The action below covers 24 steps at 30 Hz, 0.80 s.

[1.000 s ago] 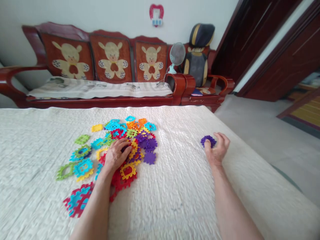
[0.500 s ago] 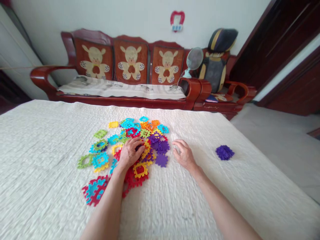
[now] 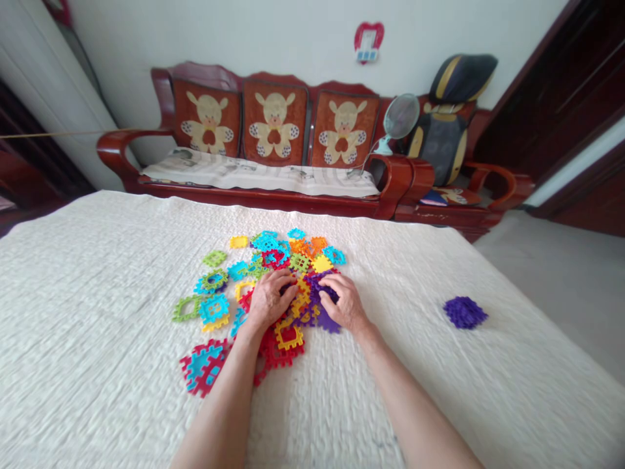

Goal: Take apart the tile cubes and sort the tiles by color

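Head view: from where I stand, both bare hands are down at the middle of the frame, among a loose spread of toothed plastic pieces [image 3: 303,296] on a white quilted cover [image 3: 317,410]. The left hand [image 3: 271,299] lies over red and yellow ones, fingers bent, thumb a little apart; whether it has hold of one, I can't tell. Just beside it, the right hand [image 3: 343,301] reaches over purple pieces [image 3: 326,321], its thumb parted from the curved fingers; I can't make out any firm grip there either. A yellow frame piece [image 3: 290,344] sits just below the left hand, on top of red ones. Green and blue pieces spread to the left of centre, and orange pieces [image 3: 318,244] lie near the top of the spread. Well apart, right of centre, sits a purple heap [image 3: 465,312]. Across the upper part of the frame stands a wooden sofa [image 3: 117,153], with a fan [image 3: 401,116] at its right end.
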{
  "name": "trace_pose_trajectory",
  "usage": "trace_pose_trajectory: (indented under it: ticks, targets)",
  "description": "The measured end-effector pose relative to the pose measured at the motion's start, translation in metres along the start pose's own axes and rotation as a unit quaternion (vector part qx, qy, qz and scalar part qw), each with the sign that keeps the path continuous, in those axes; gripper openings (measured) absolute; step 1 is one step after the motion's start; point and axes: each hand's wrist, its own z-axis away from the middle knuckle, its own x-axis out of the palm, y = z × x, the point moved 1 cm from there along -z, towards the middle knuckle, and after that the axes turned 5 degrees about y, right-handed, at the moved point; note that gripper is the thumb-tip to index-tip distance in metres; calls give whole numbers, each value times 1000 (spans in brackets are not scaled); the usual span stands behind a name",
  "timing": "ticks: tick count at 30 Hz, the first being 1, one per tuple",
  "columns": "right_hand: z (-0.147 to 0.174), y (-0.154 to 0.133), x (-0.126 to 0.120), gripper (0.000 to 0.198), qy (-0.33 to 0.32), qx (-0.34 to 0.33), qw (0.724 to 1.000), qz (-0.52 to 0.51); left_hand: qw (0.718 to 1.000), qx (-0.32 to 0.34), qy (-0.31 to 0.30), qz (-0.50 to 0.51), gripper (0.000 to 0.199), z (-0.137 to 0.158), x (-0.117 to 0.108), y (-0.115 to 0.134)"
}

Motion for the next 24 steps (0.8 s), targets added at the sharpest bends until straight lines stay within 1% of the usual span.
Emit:
trace_pose_trajectory:
  ticks: [2, 4, 7, 9, 11, 14, 16, 18, 19, 21, 23, 24]
  targets:
    - [0, -1, -2, 18, -5, -6, 1000, -27, 1000, -2, 1, 0, 20, 0, -1, 2]
    - [1, -4, -4, 17, 3, -5, 999, -41, 1000, -4, 2, 2, 19, -1, -3, 5]
    - [7, -5, -8, 17, 58, 23, 997, -44, 1000, 2, 6, 19, 19, -2, -6, 7]
    - [17, -1, -13, 19, 105, 69, 992, -35, 999, 3, 16, 37, 19, -3, -7, 9]
    - [28, 6, -17, 24, 151, 140, 978, -25, 998, -9, 32, 55, 20, -4, -7, 10]
    - [40, 18, -21, 35, 207, 260, 942, -51, 995, -28, 52, 82, 22, -5, -7, 11]
    - [42, 24, -21, 40, 217, 305, 924, -79, 993, -30, 70, 93, 23, -5, -9, 13]
    - [41, 26, -20, 42, 208, 318, 921, -88, 991, -36, 93, 88, 22, -5, -13, 12]
    - [40, 26, -20, 42, 201, 318, 923, -86, 990, -50, 105, 77, 23, -6, -16, 11]
    - [38, 25, -19, 42, 188, 312, 928, -78, 986, -106, 122, 34, 25, -11, -23, 8]
    - [37, 24, -19, 42, 182, 302, 933, -72, 977, -173, 118, -36, 28, -24, -30, 4]
    - [37, 23, -19, 41, 182, 296, 935, -69, 972, -196, 110, -70, 28, -33, -32, 1]
